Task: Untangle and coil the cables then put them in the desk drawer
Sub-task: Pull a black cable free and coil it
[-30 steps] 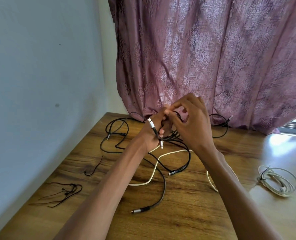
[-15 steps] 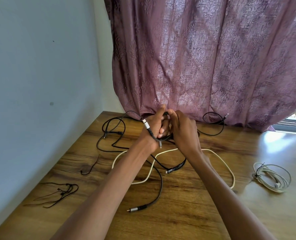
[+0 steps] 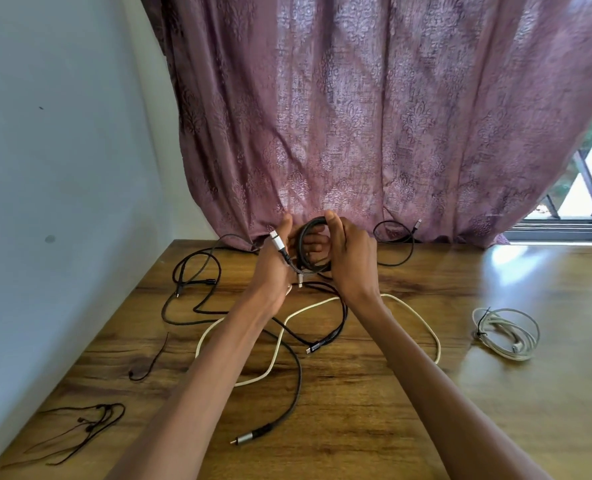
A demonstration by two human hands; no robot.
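both hands, left hand (image 3: 276, 268) and right hand (image 3: 350, 258), grip a coiled black cable (image 3: 308, 249); white bundle (image 3: 505, 332) looks tied; loose cables (image 3: 287, 341) still sprawl over the desk (image 3: 426, 410); drawer unseen

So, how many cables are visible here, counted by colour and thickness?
White cables: 2
Thin black wires: 2
Thicker dark cables: at least 4, counting the dark coil held by the left hand and right hand; the tangle hides the exact number
Total: at least 8
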